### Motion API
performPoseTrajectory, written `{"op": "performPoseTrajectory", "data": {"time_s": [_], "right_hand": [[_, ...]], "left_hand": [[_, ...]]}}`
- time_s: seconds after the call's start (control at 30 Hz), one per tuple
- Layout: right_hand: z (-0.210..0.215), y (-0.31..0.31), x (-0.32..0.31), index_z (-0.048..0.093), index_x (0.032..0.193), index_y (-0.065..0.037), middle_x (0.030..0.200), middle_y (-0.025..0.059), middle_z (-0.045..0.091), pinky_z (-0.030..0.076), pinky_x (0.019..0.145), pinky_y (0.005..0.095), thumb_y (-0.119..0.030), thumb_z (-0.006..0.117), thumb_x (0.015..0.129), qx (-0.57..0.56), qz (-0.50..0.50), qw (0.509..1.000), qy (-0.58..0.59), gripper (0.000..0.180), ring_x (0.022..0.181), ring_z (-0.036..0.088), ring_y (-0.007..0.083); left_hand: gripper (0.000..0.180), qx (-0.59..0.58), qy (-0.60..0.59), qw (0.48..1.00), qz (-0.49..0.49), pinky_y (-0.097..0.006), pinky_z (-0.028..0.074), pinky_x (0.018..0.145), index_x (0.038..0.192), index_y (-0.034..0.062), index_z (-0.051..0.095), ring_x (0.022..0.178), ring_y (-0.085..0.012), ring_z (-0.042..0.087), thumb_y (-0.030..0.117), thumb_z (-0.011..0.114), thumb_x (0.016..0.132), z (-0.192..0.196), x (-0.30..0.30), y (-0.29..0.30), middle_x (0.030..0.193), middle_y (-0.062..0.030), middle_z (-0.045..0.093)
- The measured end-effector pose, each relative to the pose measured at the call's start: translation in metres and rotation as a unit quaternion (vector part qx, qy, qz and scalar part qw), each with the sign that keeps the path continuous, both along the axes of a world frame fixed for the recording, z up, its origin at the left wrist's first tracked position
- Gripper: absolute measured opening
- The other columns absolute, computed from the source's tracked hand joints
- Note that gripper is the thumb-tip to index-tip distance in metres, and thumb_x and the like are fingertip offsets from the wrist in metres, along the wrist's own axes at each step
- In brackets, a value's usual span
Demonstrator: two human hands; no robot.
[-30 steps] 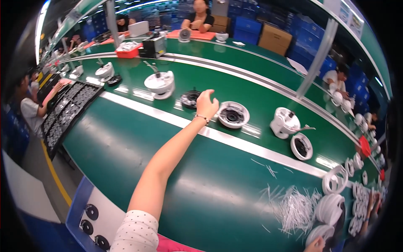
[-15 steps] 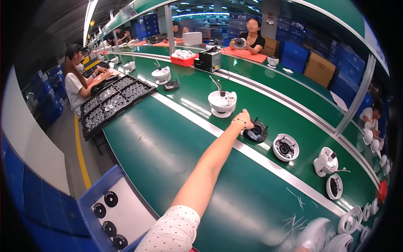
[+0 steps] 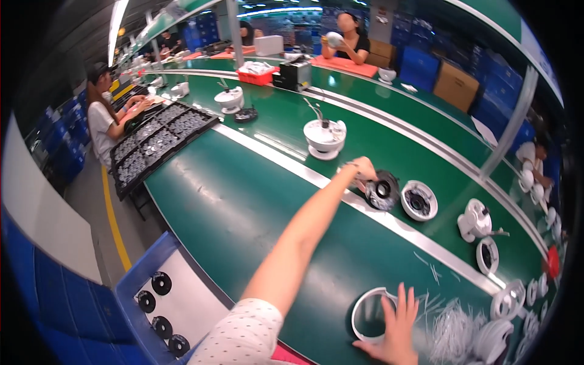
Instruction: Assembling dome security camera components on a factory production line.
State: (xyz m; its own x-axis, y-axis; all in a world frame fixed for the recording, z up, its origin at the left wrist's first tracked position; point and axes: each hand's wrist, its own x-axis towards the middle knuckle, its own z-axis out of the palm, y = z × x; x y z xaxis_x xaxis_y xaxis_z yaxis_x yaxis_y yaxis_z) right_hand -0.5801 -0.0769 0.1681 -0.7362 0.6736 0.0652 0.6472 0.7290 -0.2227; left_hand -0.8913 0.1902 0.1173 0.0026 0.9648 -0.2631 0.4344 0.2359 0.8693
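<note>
My left hand [image 3: 362,171] reaches far out over the green conveyor belt [image 3: 243,201]. Its fingers close on the near edge of a black round lens part [image 3: 383,192] lying on the belt. Right beside that part sits a white round housing [image 3: 419,200] with a dark centre. My right hand [image 3: 396,329] lies flat, fingers spread, at the bottom edge. It rests on the right side of a white plastic ring [image 3: 367,312] on the belt.
A white dome base with wires [image 3: 324,139] stands beyond my left hand. More white housings [image 3: 476,220] and a pile of thin white ties [image 3: 451,323] lie to the right. Black parts trays [image 3: 158,141] and a seated person [image 3: 101,120] are at left. A blue bin with black discs [image 3: 162,304] is near me.
The view has swung left and down. My left hand went from raised and open to gripping the black round part. My right hand now shows on the white ring.
</note>
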Motion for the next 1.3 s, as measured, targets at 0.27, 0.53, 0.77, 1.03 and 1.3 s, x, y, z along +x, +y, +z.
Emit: {"op": "performPoseTrajectory", "data": {"time_s": [0.27,0.53,0.77,1.03,1.3], "right_hand": [[-0.017,0.025,-0.033,0.017,0.131,-0.002,0.133,0.0281,0.009,0.016,0.095,0.0584,-0.050,0.077,0.043,-0.124,0.016,0.992,-0.022,0.116,0.123,0.010,0.0455],[-0.025,0.005,-0.040,0.020,0.129,0.000,0.131,0.0292,0.013,0.023,0.096,0.0506,-0.052,0.078,0.037,-0.064,-0.068,0.995,0.020,0.120,0.121,0.015,0.0447],[-0.032,-0.001,-0.045,0.022,0.131,-0.007,0.131,0.0294,0.013,0.025,0.094,0.0504,-0.050,0.079,0.038,-0.075,-0.090,0.993,0.028,0.116,0.120,0.017,0.0451],[-0.015,0.005,-0.040,0.020,0.131,-0.004,0.133,0.0281,0.012,0.025,0.096,0.0480,-0.051,0.079,0.034,-0.039,-0.156,0.987,0.012,0.123,0.120,0.022,0.0448],[-0.012,0.008,-0.057,0.018,0.130,0.001,0.133,0.0272,0.017,0.028,0.096,0.0446,-0.050,0.079,0.035,-0.069,-0.159,0.985,0.015,0.124,0.120,0.025,0.0409]], "left_hand": [[0.036,0.133,-0.264,0.952,0.077,-0.029,0.052,0.069,0.111,-0.0019,0.039,0.091,-0.0185,0.056,-0.001,0.051,0.077,0.002,-0.021,-0.146,0.106,-0.0104,0.051],[0.038,0.176,-0.397,0.892,0.126,-0.032,0.052,0.074,0.108,0.0003,0.033,0.091,-0.0194,0.055,-0.009,0.050,0.075,-0.028,-0.001,-0.213,0.105,-0.0108,0.048],[0.062,0.162,-0.453,0.872,0.093,-0.031,0.047,0.081,0.122,0.0046,0.025,0.102,-0.0162,0.049,-0.011,0.055,0.070,-0.026,0.005,-0.220,0.111,-0.0088,0.046],[0.061,0.228,-0.476,0.846,0.075,-0.028,0.039,0.091,0.122,0.0019,0.031,0.107,-0.0146,0.045,-0.014,0.055,0.068,-0.019,0.006,-0.225,0.116,-0.0062,0.044],[0.054,0.233,-0.454,0.850,0.134,-0.027,0.039,0.090,0.120,0.0011,0.033,0.104,-0.0136,0.046,-0.013,0.053,0.072,-0.016,-0.003,-0.229,0.113,-0.0066,0.046]]}}
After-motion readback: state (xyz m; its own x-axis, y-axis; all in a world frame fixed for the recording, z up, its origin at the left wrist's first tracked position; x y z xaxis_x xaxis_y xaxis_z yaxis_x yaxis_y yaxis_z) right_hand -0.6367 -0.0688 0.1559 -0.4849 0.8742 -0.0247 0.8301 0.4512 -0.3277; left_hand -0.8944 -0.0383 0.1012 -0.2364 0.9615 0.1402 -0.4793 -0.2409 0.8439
